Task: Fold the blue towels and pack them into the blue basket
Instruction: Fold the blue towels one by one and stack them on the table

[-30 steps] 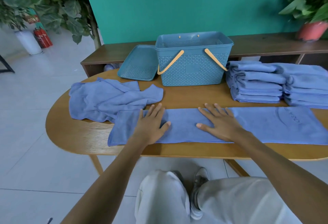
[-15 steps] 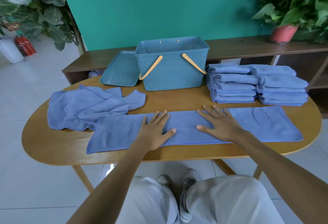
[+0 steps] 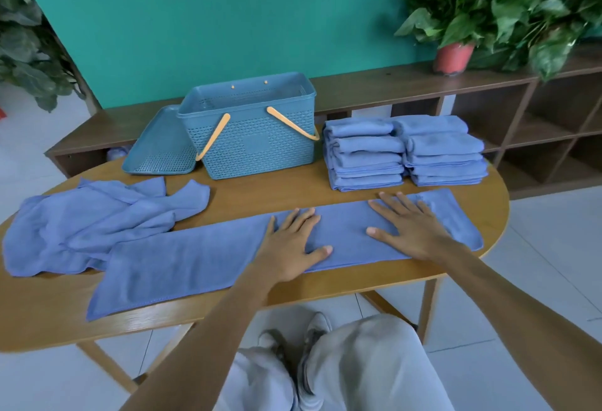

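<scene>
My left hand (image 3: pixel 293 244) and right hand (image 3: pixel 412 228) both lie flat, fingers spread, pressing the long folded towel (image 3: pixel 195 260) on the table (image 3: pixel 49 319), gripping nothing. Blue basket (image 3: pixel 257 146) at twelve o'clock, folded stacks (image 3: pixel 404 153) at one, loose towels (image 3: pixel 91 218) at ten.

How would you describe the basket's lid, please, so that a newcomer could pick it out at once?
Find the oval wooden table, then the blue basket with orange handles at its far edge. The lid leans against the basket's left side: a flat, perforated blue tray, the only rigid blue thing besides the basket among soft towels.
</scene>
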